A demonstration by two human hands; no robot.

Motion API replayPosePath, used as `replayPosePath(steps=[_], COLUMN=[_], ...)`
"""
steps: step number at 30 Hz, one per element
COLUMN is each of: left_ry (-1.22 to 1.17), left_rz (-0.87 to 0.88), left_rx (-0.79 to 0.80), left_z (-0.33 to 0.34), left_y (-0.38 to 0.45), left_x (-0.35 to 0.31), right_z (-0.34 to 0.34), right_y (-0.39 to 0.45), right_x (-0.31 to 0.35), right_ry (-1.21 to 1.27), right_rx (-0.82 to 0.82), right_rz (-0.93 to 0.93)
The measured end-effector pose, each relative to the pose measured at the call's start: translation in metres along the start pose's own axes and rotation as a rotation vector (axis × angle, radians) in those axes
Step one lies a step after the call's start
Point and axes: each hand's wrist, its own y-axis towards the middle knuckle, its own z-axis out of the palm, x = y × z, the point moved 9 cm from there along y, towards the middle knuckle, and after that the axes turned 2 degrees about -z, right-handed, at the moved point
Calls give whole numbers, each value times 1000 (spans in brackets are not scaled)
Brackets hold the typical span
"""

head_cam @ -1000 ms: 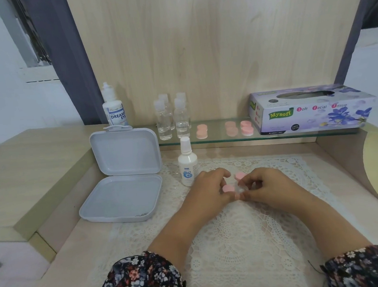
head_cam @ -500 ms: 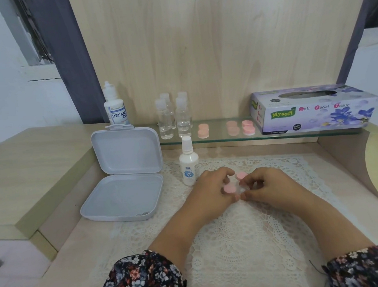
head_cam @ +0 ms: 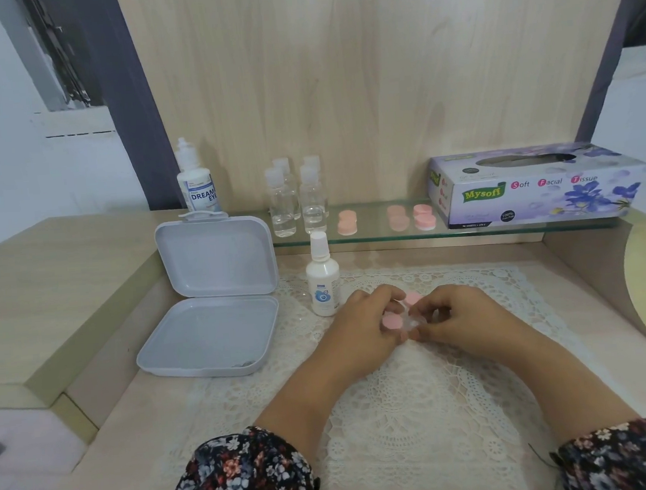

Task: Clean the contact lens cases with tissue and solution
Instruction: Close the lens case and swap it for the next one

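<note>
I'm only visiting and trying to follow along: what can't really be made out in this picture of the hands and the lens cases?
All in the head view:
- Lens case: both hands' fingers cover its clear body; open or capped, unclear.
- Left hand and right hand: fingertip grips hidden by knuckles.
- Small white bottle: label too small to read.
- Tissue box: its dark opening hides any tissue.
- Open white box: the dark bits at its front edge are too small to identify.
</note>
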Motion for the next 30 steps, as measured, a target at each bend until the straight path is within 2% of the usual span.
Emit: replayPosePath(steps=[5, 21, 26, 30], left_ry=[56, -9, 58, 72], left_rz=[-17, 4, -31, -20], left_rx=[-66, -7, -57, -35], left_z=[-10, -2, -9, -5], left_y=[0, -2, -1, 0], left_x=[-1, -4, -3, -3], right_z=[0, 0, 0, 0], right_y=[0, 0, -1, 0], right_x=[1, 1, 3, 1], right_ry=[-7, -28, -30, -34], right_rx=[0, -1, -1, -4], right_rz=[7, -1, -17, -12])
